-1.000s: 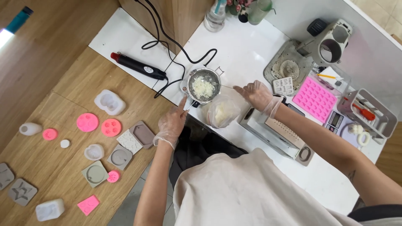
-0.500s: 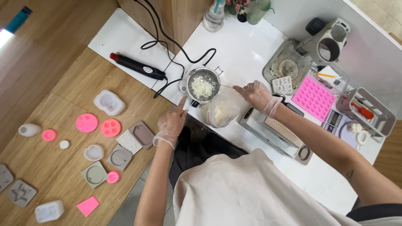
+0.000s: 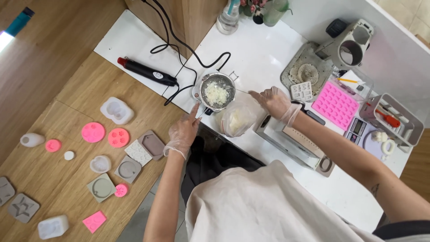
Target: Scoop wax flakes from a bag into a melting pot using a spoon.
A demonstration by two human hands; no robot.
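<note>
Gloves: we see clear, see-through ones on the left hand (image 3: pixel 182 133) and right hand (image 3: pixel 274 101)
Melting pot (image 3: pixel 217 91): silver metal, with pale cream flakes inside
Plastic bag (image 3: pixel 237 119): clear, off-white contents
Heat gun (image 3: pixel 147 71): black with a red tip, black cord
Grid mould (image 3: pixel 336 105): bright pink
Round flower moulds (image 3: pixel 93 132): pink
Counter (image 3: pixel 264 54): white
Table (image 3: pixel 58 179): we see warm brown wood grain

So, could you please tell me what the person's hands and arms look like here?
Both the left hand and the right hand wear thin, clear disposable gloves that end at the wrists. The forearms are bare, with no sleeves. A small dark mark shows on the right forearm.
</note>
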